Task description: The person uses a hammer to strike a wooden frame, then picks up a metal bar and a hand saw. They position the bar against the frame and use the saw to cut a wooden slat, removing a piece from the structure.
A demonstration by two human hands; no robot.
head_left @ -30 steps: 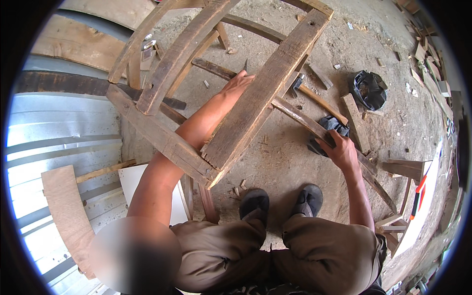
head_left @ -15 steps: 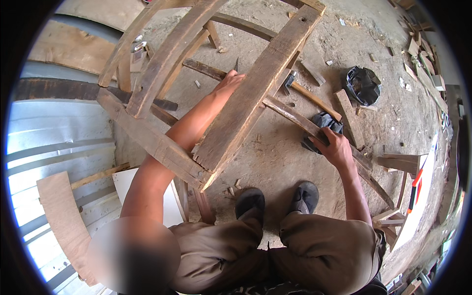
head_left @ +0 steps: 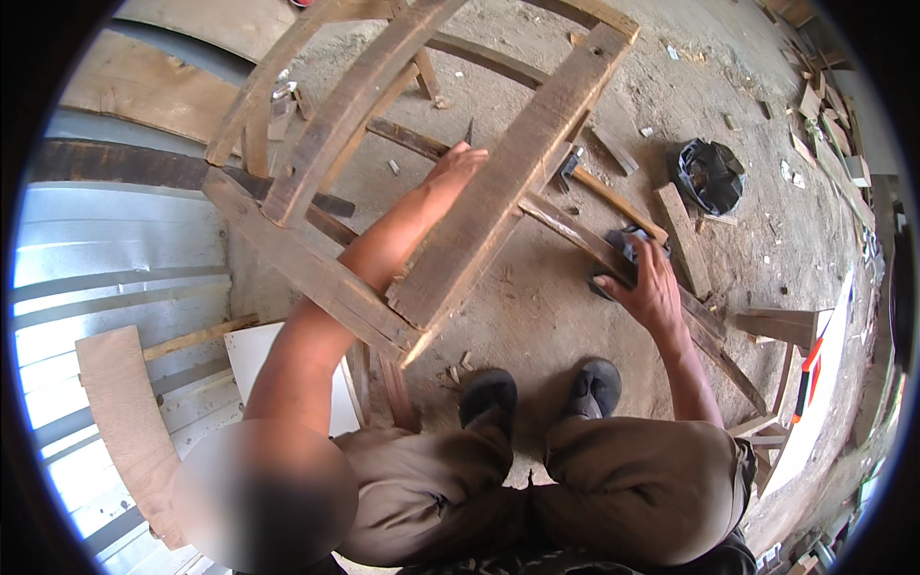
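A worn wooden chair-like frame [head_left: 517, 163] with curved rails and a broad plank stands tilted before me. My left hand [head_left: 460, 165] reaches through it, fingers bent round a long narrow wooden rail [head_left: 407, 139] that passes beneath the plank. A dark pointed piece [head_left: 470, 130] sticks up beside those fingers; whether I hold it cannot be made out. Over the right stretch of the same rail, my right hand [head_left: 654, 292] hovers with thumb and fingers apart, gripping nothing. A hammer [head_left: 621, 208] with a wooden handle lies just beyond the right hand.
A black bag-lined bucket [head_left: 709, 177] stands at the right beyond a short board [head_left: 682, 240]. Wood offcuts are scattered on the dusty floor. A red-and-black handled tool [head_left: 810, 376] rests on a white panel at right. Corrugated metal sheet [head_left: 125, 278] lines the left.
My right hand has loosened from the rail, its thumb and fingers spreading. The left hand keeps its place on the rail. The frame appears shifted slightly right in view.
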